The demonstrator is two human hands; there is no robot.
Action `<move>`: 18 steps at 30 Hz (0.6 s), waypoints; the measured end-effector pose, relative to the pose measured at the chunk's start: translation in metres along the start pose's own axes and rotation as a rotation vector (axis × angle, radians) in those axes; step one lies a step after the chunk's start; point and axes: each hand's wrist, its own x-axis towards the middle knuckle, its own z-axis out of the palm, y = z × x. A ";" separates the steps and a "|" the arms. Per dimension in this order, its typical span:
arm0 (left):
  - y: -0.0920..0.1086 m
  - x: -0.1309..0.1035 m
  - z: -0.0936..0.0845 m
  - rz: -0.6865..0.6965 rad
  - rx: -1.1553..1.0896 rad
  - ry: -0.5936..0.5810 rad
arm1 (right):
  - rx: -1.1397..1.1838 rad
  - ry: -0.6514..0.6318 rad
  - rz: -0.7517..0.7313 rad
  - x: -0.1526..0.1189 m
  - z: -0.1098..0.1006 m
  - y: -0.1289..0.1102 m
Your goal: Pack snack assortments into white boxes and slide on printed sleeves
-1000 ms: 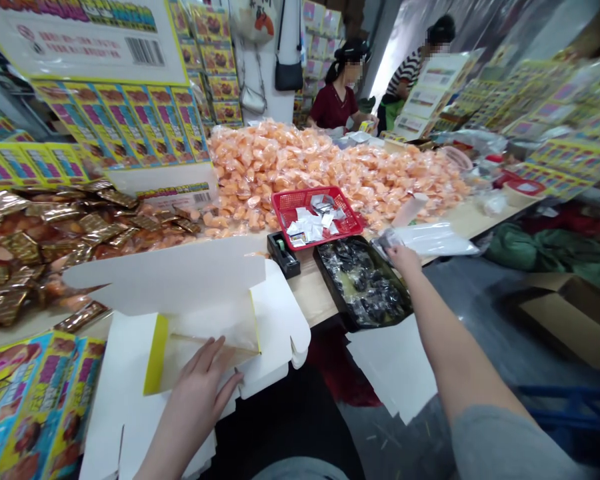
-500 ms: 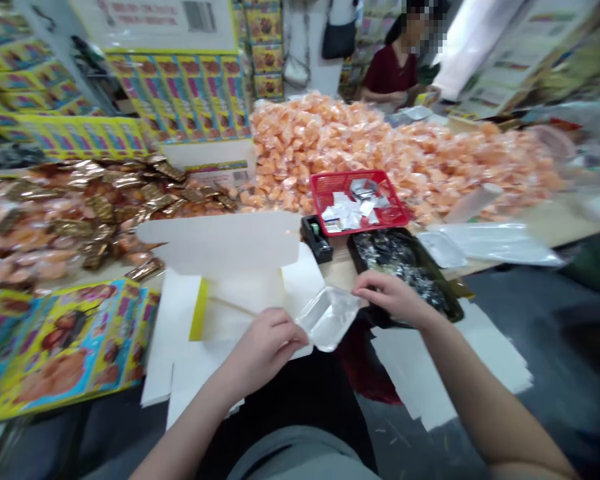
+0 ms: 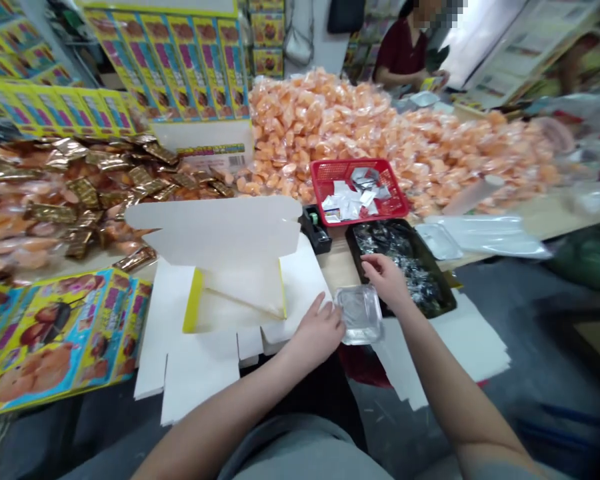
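A shallow silver foil tray (image 3: 360,315) lies face up at the front edge of the table. My left hand (image 3: 320,333) is at its left rim, palm down with the fingers apart; it seems to touch the rim. Just past the foil tray's upper right corner, my right hand (image 3: 387,283) hovers at the side of a black tray (image 3: 443,312), its fingers loosely bent and nothing visible in them. That black tray holds dark, shiny wrapped packets (image 3: 405,257). To the left stands an unfolded white carton (image 3: 240,287) with yellow edges, its lid raised.
A red basket (image 3: 316,180) with small white packets and a black tape dispenser (image 3: 316,230) stand behind. Heaps of orange packets (image 3: 320,127) and gold-wrapped packets (image 3: 85,193) cover the back. Printed boxes (image 3: 45,340) lie left; a person (image 3: 403,53) works opposite.
The foil tray has gone from tilted between both hands to lying flat, further right. My left hand moved right with it; my right hand let go of its rim and rose slightly.
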 end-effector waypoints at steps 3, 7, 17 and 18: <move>0.008 0.014 0.025 -0.056 0.050 -0.008 | -0.279 0.149 0.041 0.007 -0.024 0.012; 0.016 0.020 0.044 -0.154 0.053 -0.108 | -0.605 0.030 0.193 0.016 -0.046 0.040; 0.006 0.014 0.038 -0.147 -0.175 -0.001 | -0.696 -0.083 0.275 0.025 -0.035 0.054; 0.006 0.012 0.031 -0.164 -0.259 0.039 | -0.687 -0.029 0.264 0.025 -0.039 0.051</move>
